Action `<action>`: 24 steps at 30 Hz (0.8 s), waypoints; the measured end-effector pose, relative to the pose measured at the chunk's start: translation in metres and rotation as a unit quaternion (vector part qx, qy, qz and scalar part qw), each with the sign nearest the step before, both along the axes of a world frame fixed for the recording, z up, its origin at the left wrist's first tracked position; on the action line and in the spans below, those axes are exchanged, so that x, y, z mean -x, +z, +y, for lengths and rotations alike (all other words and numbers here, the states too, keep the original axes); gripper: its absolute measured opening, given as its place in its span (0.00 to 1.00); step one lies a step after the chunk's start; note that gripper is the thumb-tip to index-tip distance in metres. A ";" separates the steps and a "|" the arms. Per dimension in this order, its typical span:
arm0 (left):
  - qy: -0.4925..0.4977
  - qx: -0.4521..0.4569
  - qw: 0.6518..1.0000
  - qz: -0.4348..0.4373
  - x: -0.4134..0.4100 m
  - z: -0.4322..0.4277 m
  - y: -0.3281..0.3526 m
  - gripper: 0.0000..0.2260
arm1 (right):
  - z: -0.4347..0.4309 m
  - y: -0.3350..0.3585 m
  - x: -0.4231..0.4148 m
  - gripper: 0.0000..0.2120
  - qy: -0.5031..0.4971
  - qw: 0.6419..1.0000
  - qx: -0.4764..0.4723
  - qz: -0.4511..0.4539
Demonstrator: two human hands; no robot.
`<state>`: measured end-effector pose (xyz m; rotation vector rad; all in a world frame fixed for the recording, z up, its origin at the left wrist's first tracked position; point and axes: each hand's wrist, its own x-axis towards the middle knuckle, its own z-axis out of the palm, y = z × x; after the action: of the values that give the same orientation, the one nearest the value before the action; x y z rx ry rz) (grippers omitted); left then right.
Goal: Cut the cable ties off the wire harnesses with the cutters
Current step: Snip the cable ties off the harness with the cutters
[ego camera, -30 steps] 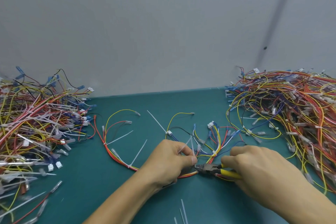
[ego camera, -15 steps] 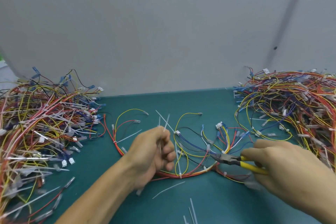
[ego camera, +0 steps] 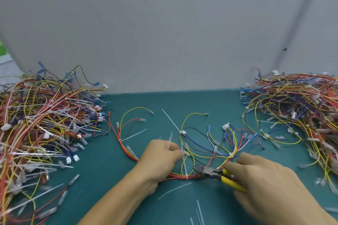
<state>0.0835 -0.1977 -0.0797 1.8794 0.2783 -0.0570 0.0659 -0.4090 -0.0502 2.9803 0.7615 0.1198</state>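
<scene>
Resting on the wire harness (ego camera: 175,176) to keep it steady on the worktop (ego camera: 164,104), the left hand (ego camera: 159,157) pinches a cut tie (ego camera: 170,139). The right hand (ego camera: 265,188) wraps its fingers (ego camera: 236,165) round the cutters (ego camera: 210,171), pointed at the next cable tie (ego camera: 186,175).

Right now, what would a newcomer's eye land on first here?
A tangled left heap and right heap of coloured wire harnesses crowd the green table's sides. Between them, the right hand holds yellow-handled cutters at a red wire bundle beside a white cable tie, while the left hand grips a loose tie.
</scene>
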 end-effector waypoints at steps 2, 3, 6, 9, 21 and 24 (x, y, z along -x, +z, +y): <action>-0.016 -0.049 0.999 -0.001 0.000 -0.001 -0.001 0.10 | 0.002 0.002 -0.002 0.13 0.007 1.000 0.005 0.002; -0.015 -0.058 0.998 0.002 -0.001 -0.001 -0.001 0.10 | 0.002 0.004 -0.004 0.12 0.012 1.000 0.009 0.001; -0.001 -0.060 0.998 0.001 -0.002 -0.002 -0.001 0.07 | 0.005 0.015 -0.014 0.11 0.030 0.999 0.033 0.006; 0.006 -0.053 0.999 -0.010 -0.001 -0.003 -0.001 0.05 | 0.011 0.027 -0.027 0.08 0.050 0.997 0.060 0.027; 0.016 0.046 0.999 -0.011 0.003 0.001 -0.001 0.07 | 0.025 0.045 -0.044 0.11 0.088 0.982 0.148 0.075; 0.014 0.051 0.999 -0.005 0.003 0.001 -0.001 0.07 | 0.024 0.046 -0.045 0.11 0.092 0.982 0.146 0.081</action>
<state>0.0800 -0.1964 -0.0805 1.7740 0.2883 -0.0418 0.1113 -0.3849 -0.0042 2.6617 0.9781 -0.2103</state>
